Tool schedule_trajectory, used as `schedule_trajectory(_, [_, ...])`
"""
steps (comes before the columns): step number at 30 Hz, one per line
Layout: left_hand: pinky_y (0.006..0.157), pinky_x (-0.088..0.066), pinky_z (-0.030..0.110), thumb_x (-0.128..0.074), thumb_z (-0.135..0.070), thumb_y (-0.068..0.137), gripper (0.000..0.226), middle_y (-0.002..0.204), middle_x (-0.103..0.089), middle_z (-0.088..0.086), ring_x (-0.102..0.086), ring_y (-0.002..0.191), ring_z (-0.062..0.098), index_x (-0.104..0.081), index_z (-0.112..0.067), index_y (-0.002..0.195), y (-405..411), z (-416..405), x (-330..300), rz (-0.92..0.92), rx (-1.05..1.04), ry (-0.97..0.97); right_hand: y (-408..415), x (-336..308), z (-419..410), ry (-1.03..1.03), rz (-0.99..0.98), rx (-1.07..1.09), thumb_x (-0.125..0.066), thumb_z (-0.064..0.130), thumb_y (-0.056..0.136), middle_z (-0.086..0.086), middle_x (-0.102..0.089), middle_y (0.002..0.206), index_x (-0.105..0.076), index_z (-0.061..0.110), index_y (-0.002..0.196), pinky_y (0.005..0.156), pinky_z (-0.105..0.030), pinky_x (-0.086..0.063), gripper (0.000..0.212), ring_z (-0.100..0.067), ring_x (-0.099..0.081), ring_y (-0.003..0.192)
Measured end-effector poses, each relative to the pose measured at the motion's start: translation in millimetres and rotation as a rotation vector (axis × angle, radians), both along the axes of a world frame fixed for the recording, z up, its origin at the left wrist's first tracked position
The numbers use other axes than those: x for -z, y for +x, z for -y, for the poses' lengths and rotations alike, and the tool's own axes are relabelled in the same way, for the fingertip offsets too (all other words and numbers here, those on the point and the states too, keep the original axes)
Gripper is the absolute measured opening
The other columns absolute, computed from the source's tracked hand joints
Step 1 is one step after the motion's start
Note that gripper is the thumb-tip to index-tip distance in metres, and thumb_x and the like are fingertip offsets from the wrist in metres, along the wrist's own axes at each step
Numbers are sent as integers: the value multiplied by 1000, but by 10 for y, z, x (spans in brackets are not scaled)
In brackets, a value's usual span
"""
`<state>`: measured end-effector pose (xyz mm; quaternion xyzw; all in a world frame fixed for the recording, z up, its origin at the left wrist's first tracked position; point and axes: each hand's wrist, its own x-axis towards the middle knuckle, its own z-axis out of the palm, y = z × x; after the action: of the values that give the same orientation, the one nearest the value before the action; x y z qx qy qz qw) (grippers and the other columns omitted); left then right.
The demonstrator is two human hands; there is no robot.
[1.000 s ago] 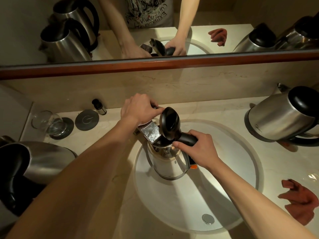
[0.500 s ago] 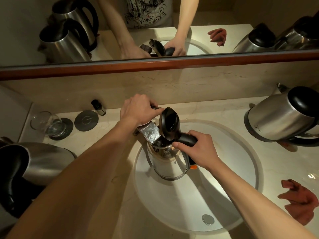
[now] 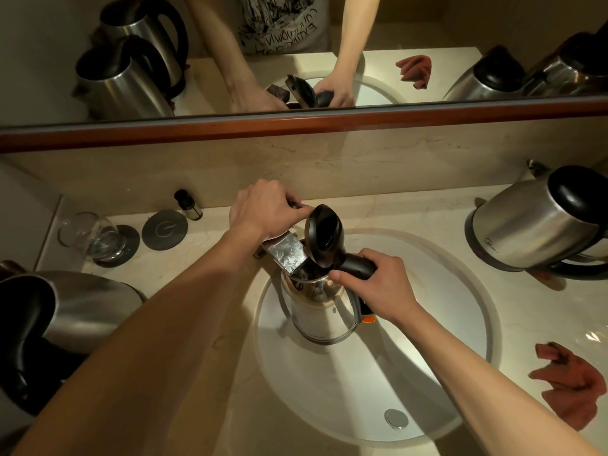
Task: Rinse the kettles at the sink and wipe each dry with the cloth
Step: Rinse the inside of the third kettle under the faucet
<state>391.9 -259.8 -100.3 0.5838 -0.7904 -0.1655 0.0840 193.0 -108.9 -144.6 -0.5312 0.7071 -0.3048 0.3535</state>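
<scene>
The right hand (image 3: 383,286) had its grip curled round the black, rounded handle (image 3: 357,266) of a brushed-steel kettle (image 3: 320,315), thumb lying along the handle's near side. The kettle stood upright inside the white oval sink (image 3: 427,373), its tapered, shiny body directly below and just left of that grip, its glossy black oval lid (image 3: 324,240) hinged up and open just beyond the knuckles. The flat, rectangular chrome spout of the tap (image 3: 288,255) reached over the kettle's open mouth, just left of the lid.

The left hand (image 3: 265,210) was closed over the top of the tap, fingers curled round a part mostly hidden beneath them; this grip sat beyond and left of the kettle, close to the raised lid.

Well to the right of the right hand's grip, a crumpled rust-red cloth (image 3: 574,383) lay on the pale, marble-like worktop (image 3: 513,324), soft and folded, apart from the sink rim. Farther right and beyond, a second steel kettle (image 3: 526,225) with a domed black lid stood on the worktop. To the left of the left forearm, a third steel kettle (image 3: 75,307) with a thick black handle stood at the near edge. Beyond it were a clear glass (image 3: 88,235) on a dark round coaster, a second grey round coaster (image 3: 164,230), and a small dark-capped bottle (image 3: 189,205). A round metal drain (image 3: 396,418) showed in the sink's near side.
</scene>
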Motion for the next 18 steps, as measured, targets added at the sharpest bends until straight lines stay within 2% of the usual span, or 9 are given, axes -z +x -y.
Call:
schedule_trajectory(6, [76, -39, 33, -56, -73, 85, 44, 98, -75, -7, -65, 98, 22, -78, -36, 96, 0, 7, 12, 5, -1, -4, -5, 12, 0, 4, 16, 25, -91, 46, 71, 12, -64, 63, -65, 32, 72, 62, -23, -46, 30, -5, -62, 65])
schedule_trajectory(11, [76, -36, 33, -57, -72, 86, 44, 94, -75, -8, -64, 96, 21, -78, -36, 96, 6, 10, 23, 0, -8, 3, 10, 12, -31, 21, 21, 40, -90, 48, 72, 8, -69, 70, -71, 26, 79, 70, -34, -55, 30, -9, -66, 70])
schedule_trajectory(18, [77, -37, 33, -57, -71, 85, 43, 94, -74, -8, -65, 96, 21, -79, -36, 97, 6, 12, 27, 1, -16, 9, 61, 8, -98, 26, 29, 74, -89, 49, 72, 8, -69, 70, -71, 25, 78, 67, -28, -53, 31, -7, -65, 70])
